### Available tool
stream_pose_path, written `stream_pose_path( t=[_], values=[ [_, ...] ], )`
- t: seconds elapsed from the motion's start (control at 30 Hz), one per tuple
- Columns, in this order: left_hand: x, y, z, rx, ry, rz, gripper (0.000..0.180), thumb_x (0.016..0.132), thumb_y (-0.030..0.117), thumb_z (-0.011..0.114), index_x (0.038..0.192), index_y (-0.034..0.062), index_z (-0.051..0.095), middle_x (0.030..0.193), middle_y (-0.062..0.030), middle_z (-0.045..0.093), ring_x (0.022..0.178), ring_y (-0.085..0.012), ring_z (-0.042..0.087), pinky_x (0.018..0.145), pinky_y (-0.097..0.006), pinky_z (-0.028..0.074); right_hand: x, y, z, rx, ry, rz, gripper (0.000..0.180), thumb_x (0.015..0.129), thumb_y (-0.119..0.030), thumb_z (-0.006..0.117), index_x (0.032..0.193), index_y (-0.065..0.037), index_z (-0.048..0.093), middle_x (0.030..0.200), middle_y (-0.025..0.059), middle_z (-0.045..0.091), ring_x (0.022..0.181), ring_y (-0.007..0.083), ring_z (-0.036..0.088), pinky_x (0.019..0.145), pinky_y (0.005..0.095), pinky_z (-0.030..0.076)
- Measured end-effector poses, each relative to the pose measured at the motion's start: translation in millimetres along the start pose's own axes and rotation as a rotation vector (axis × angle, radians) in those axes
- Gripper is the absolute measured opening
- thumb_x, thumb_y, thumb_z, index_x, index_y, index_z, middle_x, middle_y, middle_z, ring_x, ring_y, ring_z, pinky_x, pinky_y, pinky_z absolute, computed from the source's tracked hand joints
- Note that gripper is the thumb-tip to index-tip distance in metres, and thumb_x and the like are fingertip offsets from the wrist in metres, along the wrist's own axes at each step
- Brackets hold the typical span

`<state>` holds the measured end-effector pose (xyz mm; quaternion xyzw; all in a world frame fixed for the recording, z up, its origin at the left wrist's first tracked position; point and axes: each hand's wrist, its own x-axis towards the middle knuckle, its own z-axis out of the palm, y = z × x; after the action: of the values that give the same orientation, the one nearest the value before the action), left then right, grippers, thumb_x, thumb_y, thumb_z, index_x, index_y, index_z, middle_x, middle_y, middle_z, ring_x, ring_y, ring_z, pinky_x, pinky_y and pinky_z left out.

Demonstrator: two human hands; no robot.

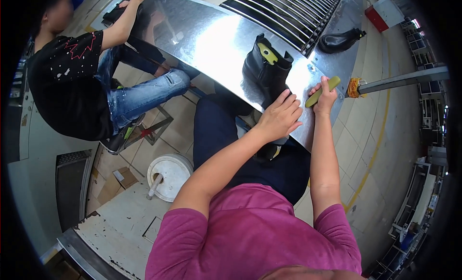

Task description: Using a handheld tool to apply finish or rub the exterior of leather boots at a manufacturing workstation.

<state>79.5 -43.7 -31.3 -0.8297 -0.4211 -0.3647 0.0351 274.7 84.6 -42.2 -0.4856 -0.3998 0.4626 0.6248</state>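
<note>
A black ankle boot stands upright near the front edge of the steel table, with a yellow-green lining or insert showing in its opening. My left hand is curled over the toe of this boot and hides much of it. To the right of the boot, my right hand is closed round a long olive-green bar with rounded ends. What kind of tool the bar is, I cannot make out. The bar is tilted and held apart from the boot.
A second black boot lies on its side at the table's far right, beside a metal rod grille. The shiny steel tabletop stretches left to a co-worker handling a dark shoe. A white bucket stands at lower left.
</note>
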Motion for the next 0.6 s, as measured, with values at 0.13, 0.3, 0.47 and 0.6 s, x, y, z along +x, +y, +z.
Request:
stream_pose_path(
  t=[0.13,0.3,0.47,0.6],
  values=[
    [-29,-11,-41,-0.162,0.020,0.048,0.025,0.085,0.029,0.078,0.090,0.0066,0.068,0.106,-0.0070,0.067,0.119,-0.0248,0.061,0.120,-0.053,0.032,1,-1,-6,0.012,0.042,0.032,0.024,0.098,-0.025,0.071,0.107,-0.007,0.057,0.072,0.0036,0.056,0.055,0.0151,0.057,0.049,0.0313,0.050],
    [-81,-36,-83,-0.106,0.265,-0.213,0.035,0.075,0.021,0.091,0.096,0.0058,0.067,0.104,-0.0105,0.066,0.114,-0.0316,0.064,0.116,-0.052,0.038,-2,0,11,0.052,0.028,0.032,0.025,0.098,-0.025,0.072,0.106,-0.005,0.059,0.071,0.0039,0.056,0.055,0.0153,0.057,0.048,0.0312,0.050],
    [-9,-43,-70,-0.325,0.408,-0.788,0.068,0.075,0.018,0.094,0.131,-0.0026,0.060,0.128,-0.0201,0.068,0.121,-0.0361,0.065,0.103,-0.046,0.050,-2,-6,1,0.033,0.031,-0.009,0.025,0.097,-0.025,0.072,0.104,-0.004,0.060,0.070,0.0034,0.058,0.055,0.0138,0.058,0.050,0.0293,0.050],
    [-9,-60,-77,-0.314,0.221,-0.428,0.053,0.075,0.011,0.091,0.122,0.0017,0.067,0.114,-0.0146,0.074,0.113,-0.0314,0.069,0.098,-0.040,0.053,-1,-4,-7,0.022,0.026,0.033,0.025,0.098,-0.027,0.071,0.105,-0.005,0.060,0.071,0.0030,0.059,0.057,0.0131,0.059,0.051,0.0291,0.050]
  ],
)
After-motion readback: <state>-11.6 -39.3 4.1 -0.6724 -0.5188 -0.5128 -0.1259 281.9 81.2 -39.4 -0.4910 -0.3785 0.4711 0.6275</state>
